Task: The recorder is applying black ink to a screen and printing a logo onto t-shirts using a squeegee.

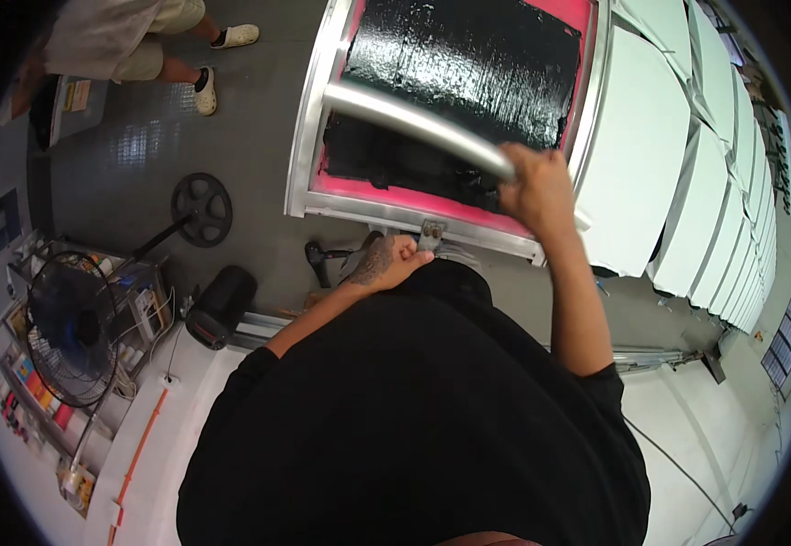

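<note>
My right hand [536, 189] is closed on the right end of a long silver squeegee [414, 123] lying slantwise across a screen-printing frame [303, 150]. The screen holds glossy black ink [450, 68] inside a pink border [386, 191]. My left hand [391, 264], below the frame's near edge, has its fingers closed at a small metal bracket [430, 235] on that edge. The squeegee looks slightly blurred, and its far end reaches the frame's left side.
White garments on boards [637, 182] run in a row to the right. At the upper left another person [131, 45] stands on the grey floor. At the left are a black fan [72, 328], a cluttered shelf [45, 400], a round weight plate [202, 209] and a black cylindrical object [220, 307].
</note>
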Available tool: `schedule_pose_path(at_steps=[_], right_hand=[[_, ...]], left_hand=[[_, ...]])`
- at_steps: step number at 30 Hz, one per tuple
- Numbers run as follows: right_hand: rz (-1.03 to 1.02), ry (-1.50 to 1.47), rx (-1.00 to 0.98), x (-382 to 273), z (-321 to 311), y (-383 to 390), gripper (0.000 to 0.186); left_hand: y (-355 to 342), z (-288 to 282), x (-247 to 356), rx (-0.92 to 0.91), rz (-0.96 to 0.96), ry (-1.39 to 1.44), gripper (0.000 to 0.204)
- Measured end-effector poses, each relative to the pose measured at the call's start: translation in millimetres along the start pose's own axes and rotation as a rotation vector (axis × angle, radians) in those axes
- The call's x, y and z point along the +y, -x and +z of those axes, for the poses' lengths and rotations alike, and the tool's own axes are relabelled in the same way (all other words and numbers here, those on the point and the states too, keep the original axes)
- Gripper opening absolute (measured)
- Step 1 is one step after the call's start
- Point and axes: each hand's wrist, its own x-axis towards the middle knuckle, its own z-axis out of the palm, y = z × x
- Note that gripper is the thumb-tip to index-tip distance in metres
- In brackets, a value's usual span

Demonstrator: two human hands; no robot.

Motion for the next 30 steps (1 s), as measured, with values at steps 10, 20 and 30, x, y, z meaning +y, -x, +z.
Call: schedule_pose_path(at_steps=[10, 20, 30], right_hand=[[-0.118, 0.118, 0.110, 107.7, -51.3, -226.9, 0.029], [-0.144, 0.124, 0.139, 70.5, 9.5, -136.8, 0.032], [0.177, 0.083, 0.019, 74.6, -31.1, 26.8, 0.035]], left_hand=[[-22.6, -93.5, 98.4, 0.332, -0.022, -0.105, 0.041], [-120.3, -216.1, 196.5, 0.860, 0.524, -1.226, 0.081], [-44.1, -219.7, 124.1, 0.526, 0.752, -1.082, 0.029]])
